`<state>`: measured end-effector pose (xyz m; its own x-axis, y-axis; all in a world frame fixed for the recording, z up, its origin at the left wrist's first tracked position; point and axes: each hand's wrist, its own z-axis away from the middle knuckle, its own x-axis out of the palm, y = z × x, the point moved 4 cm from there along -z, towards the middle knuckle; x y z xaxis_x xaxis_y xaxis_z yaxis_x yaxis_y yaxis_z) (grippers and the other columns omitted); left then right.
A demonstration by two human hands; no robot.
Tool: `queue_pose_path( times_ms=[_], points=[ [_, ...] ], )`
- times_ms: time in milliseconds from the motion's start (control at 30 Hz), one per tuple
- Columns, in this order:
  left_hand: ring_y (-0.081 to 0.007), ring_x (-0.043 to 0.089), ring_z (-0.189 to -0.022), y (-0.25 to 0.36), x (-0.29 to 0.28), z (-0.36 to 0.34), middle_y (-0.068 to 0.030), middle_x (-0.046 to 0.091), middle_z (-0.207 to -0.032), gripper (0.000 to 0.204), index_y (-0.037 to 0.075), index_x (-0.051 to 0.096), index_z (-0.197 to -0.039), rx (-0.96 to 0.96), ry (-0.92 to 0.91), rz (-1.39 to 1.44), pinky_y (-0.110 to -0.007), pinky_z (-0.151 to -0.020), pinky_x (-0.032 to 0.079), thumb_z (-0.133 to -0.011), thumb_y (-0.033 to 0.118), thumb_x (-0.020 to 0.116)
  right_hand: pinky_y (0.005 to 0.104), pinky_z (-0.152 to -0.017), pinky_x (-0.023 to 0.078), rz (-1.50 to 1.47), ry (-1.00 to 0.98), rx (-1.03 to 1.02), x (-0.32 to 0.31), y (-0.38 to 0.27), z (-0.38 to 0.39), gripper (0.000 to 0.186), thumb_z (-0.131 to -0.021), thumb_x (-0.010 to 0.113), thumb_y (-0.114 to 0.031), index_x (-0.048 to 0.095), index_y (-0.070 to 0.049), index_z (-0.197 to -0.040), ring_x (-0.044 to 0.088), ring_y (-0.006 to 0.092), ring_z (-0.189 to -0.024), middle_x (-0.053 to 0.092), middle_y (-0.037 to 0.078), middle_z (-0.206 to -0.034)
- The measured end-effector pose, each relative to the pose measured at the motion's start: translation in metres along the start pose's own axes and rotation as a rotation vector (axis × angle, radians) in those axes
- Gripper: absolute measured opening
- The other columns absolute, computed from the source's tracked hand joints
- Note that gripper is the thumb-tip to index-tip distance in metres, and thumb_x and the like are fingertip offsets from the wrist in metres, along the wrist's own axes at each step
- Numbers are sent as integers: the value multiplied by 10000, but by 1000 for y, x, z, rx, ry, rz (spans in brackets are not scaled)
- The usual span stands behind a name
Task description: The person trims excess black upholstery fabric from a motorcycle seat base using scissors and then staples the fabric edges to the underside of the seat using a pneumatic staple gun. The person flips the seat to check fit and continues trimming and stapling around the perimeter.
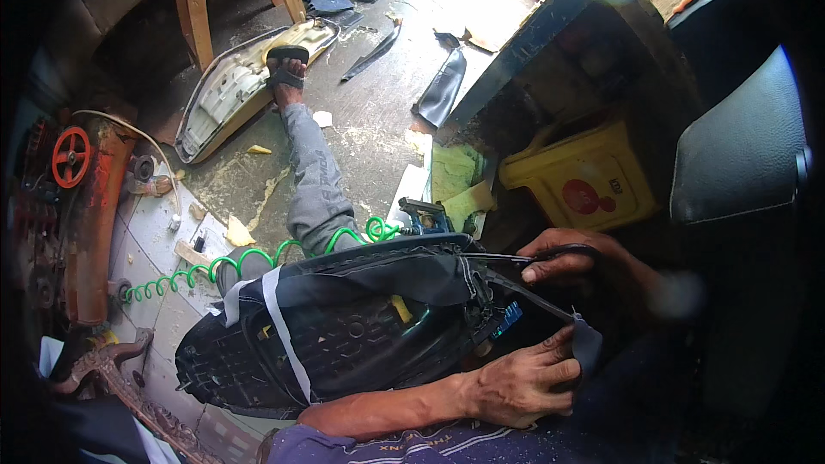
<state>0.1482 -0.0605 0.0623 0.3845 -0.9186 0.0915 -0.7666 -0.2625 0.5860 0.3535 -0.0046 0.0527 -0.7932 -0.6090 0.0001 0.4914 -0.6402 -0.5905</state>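
A black motorcycle seat [344, 339] lies across my lap with its ribbed plastic underside showing. Black cover material [404, 279] is wrapped over its far edge, and a white strap [284, 331] crosses the underside. My right hand [571, 258] is closed round the dark handles of scissors [498, 256], whose blades reach to the seat's right end. Closer to me, my left hand [524, 378] pinches a loose flap of the cover material [586, 344] and draws it out to the right. Exactly where the blades meet the material is hard to make out.
Beyond the seat are a staple gun [425, 216] and a green coiled hose [249, 256]. My foot [288, 77] rests on a pale seat [228, 90] on the floor. A yellow container [593, 176], a wooden stool [196, 21] and black scraps [443, 86] surround the work.
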Motion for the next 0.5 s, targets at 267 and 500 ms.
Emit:
queue_pose_path(
  times_ms=[267, 500],
  points=[
    [-384, 616, -1069, -1, 9, 3, -135, 474, -1070, 255, 56, 571, -842, -18, -32, 66, -704, -1239, 299, -727, 53, 798, 273, -564, 373, 40, 38, -88, 1, -10, -5, 542, -1020, 647, -569, 715, -32, -1053, 507, 57, -647, 565, -41, -704],
    [-419, 608, -1148, 17, 3, -1, -195, 513, -1219, 183, 40, 584, -896, -255, -268, 407, -606, -1180, 393, -863, 94, 755, 377, -687, 482, 417, 175, 24, 3, -8, -5, 607, -1012, 643, -599, 751, -4, -1047, 614, 158, -750, 679, 101, -773]
  ],
)
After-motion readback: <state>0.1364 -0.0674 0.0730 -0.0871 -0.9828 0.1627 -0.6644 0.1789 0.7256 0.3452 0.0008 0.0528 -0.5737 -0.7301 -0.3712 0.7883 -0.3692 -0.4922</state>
